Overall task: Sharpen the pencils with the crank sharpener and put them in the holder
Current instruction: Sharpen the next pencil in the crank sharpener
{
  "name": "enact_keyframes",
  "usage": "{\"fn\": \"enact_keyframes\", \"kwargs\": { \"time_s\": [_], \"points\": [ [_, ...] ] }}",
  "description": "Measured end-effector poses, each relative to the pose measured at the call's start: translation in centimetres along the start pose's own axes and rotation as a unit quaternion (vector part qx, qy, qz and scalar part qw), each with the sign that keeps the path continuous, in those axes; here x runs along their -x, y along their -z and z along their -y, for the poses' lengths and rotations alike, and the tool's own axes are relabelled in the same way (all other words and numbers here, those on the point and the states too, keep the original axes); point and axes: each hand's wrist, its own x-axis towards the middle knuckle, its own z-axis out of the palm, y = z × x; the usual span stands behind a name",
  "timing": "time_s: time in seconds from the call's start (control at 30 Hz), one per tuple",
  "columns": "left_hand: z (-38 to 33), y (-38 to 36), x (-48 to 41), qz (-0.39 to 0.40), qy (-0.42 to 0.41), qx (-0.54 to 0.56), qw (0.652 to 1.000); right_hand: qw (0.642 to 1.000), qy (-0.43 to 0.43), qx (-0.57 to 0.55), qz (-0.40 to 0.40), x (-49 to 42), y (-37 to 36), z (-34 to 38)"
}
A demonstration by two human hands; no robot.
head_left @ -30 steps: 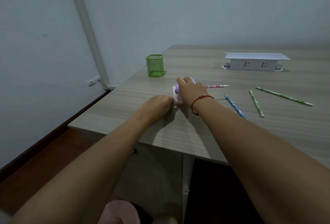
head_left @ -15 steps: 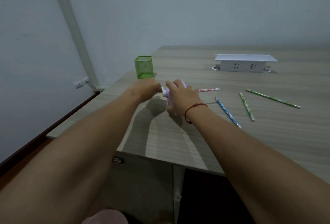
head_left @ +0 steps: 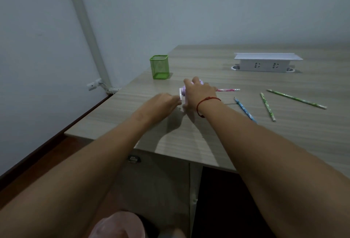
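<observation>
You're mid-sharpening: your right hand (head_left: 198, 93) clamps the small lilac plastic sharpener (head_left: 184, 91), pink patterned pencil (head_left: 227, 90) inserted; your left hand (head_left: 162, 103) seems to pinch its white crank (head_left: 181, 95). Next: steady turns, then the green mesh holder (head_left: 159, 66).

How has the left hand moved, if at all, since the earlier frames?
Yes. Against the green holder, the left hand rose closer, then dropped back low beside the sharpener, as in cranking.
</observation>
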Motion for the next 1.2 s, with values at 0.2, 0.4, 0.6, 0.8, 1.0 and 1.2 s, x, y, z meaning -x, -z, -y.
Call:
{"fn": "enact_keyframes", "kwargs": {
  "time_s": [0.2, 0.4, 0.6, 0.8, 1.0, 1.2],
  "points": [
    [1.1, -1.7, -1.7, 0.12, 0.088, -0.01, 0.989, 1.0, 0.025, 0.009, -0.005, -0.2, -0.4, -0.2],
    [2.7, -0.5, -6.5, 0.143, 0.102, -0.069, 0.982, 0.998, 0.049, 0.012, -0.025, 0.4, -0.6, -0.7],
    [3.4, 3.1, -7.9, 0.042, 0.025, -0.109, 0.993, 0.998, 0.023, 0.048, -0.015, 0.2, 0.4, -0.3],
    [1.6, 2.7, -3.4, -0.017, -0.006, -0.03, 0.999, 0.999, 0.019, 0.042, -0.01, 0.4, 1.0, -0.2],
    [-0.6, 0.6, -1.0, 0.042, 0.044, -0.004, 0.998, 0.999, 0.015, 0.034, 0.006, 0.2, 1.0, 0.1],
    [1.0, -1.6, -3.2, 0.144, 0.109, -0.017, 0.983, 0.997, 0.059, 0.04, -0.014, 0.1, 0.3, -0.7]
  ]
}}
